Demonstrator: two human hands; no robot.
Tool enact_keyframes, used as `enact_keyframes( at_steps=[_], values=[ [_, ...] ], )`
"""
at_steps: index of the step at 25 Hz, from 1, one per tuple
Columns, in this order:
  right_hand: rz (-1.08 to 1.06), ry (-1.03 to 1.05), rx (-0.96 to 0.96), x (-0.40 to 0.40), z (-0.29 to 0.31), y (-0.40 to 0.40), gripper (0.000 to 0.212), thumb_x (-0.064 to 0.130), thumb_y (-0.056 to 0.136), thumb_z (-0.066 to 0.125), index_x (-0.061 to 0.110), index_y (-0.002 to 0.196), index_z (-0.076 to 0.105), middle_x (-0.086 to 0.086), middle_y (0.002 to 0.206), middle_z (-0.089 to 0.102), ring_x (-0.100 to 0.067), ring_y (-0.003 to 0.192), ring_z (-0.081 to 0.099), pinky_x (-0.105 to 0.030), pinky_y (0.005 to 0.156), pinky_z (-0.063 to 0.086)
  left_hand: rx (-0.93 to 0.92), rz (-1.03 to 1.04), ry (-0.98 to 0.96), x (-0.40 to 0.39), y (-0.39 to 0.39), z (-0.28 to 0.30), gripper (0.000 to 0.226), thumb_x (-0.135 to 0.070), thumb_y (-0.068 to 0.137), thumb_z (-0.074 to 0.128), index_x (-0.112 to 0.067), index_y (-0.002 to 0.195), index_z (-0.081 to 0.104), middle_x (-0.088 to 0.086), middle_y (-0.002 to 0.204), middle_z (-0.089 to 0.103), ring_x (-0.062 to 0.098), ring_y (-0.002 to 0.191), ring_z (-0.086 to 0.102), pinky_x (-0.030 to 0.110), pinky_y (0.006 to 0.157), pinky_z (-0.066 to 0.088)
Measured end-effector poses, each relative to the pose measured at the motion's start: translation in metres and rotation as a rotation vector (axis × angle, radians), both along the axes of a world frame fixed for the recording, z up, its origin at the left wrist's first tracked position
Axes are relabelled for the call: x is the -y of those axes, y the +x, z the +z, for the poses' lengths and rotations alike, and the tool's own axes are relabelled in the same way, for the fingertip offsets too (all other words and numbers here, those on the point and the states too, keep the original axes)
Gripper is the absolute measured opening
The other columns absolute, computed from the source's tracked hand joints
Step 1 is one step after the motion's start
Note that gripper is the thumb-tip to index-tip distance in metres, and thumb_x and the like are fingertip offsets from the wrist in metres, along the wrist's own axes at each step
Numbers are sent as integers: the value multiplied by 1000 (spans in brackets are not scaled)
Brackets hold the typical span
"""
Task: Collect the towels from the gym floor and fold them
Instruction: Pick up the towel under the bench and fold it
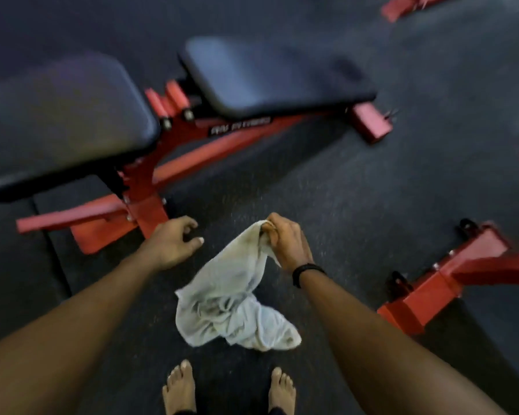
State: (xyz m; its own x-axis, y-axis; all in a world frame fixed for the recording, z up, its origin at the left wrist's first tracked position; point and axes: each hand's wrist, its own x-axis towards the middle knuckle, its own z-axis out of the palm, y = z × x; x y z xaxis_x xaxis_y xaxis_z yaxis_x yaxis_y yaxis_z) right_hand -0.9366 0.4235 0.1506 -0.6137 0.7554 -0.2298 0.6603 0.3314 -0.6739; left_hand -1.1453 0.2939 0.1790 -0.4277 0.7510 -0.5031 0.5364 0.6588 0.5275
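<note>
Red-framed bench (150,121) with dark pads fills the upper left of the frame, and below it my left hand (171,241) hangs loosely curled, holding nothing. At centre my right hand (285,238) pinches one end of the white towel (234,298), which hangs crumpled above the dark floor (357,190), lower middle, between my forearms.

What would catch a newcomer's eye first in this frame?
A white towel hangs crumpled at centre, pinched at one end by the right hand. The left hand hovers beside it, holding nothing. Behind them stands a red-framed bench with dark pads.
</note>
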Motion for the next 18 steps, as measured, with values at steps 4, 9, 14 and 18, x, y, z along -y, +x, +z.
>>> enact_keyframes(
  at_steps=[4,9,14,18],
  values=[
    [92,196,22,-52,163,-37,22,32,93,45,23,73,45,-5,78,61,-31,77,57,-36,60,41,-70,101,178,-43,-19,146,44,-28,82,72,-13,121,59,9,117,64,25,109,60,30,94,44],
    [200,324,-96,-88,375,-77,20,34,92,48,18,82,54,-17,83,65,-41,84,58,-43,67,49,-216,150,393,-76,-36,351,42,-28,81,72,-12,119,61,9,113,66,25,109,60,30,93,42],
    [378,493,-195,-94,568,-104,20,30,93,46,17,79,52,-18,85,64,-43,86,57,-44,69,47,-332,220,539,-58,-48,524,46,-31,82,72,-14,123,59,9,117,64,22,109,60,28,93,43],
    [503,599,-271,-64,699,-120,20,34,93,47,23,78,53,-16,90,66,-42,92,58,-44,74,48,-433,306,614,-8,-44,634,48,-34,82,71,-15,124,57,8,123,61,22,114,58,31,95,44]
  ],
)
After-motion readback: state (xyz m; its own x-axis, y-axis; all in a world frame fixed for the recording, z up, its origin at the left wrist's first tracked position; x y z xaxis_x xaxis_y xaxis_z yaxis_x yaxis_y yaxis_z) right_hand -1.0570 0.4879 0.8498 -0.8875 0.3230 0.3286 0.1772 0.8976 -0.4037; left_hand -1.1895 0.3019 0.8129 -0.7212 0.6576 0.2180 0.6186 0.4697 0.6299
